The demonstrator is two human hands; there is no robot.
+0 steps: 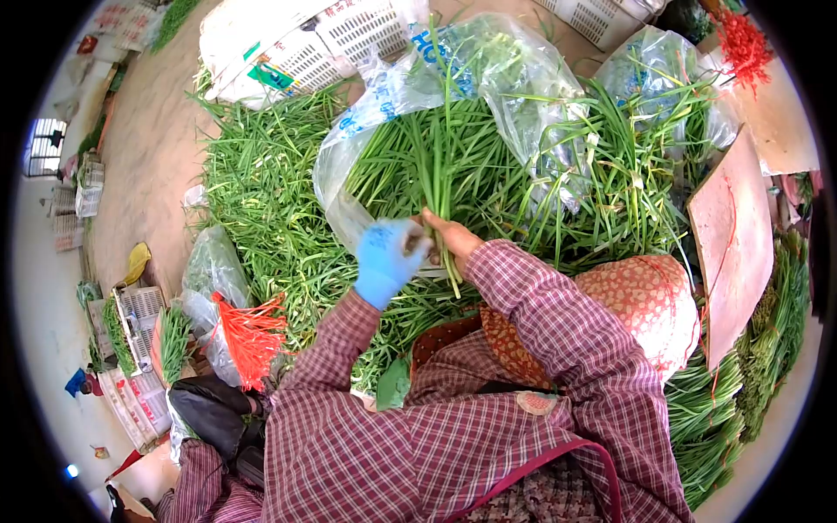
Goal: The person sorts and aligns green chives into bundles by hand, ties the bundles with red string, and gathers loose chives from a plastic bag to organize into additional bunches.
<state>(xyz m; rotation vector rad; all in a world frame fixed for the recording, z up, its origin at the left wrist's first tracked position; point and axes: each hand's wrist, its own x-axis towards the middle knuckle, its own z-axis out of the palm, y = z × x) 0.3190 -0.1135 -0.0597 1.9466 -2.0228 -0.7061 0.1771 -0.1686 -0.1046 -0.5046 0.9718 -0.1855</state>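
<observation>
My right hand (453,237) is bare and closed round a thin bunch of long green stalks (443,161) that look like garlic chives. Their tops point away from me, and the cut ends (455,283) hang below the hand. Close beside it is my left hand (390,255), in a blue glove with the fingertips uncovered. Its fingers are curled toward the stalks; whatever they pinch is too small to make out. Beneath both hands spreads a big heap of loose greens (261,192), partly inside an open clear plastic bag (344,170) with blue print.
White crates (349,39) stand beyond the heap. Red ties (248,340) hang at the left, with more red ties (744,48) at far right. A board (732,244) leans at my right, near tied bundles of greens (702,427). Another person's dark-clad leg (214,414) shows at lower left.
</observation>
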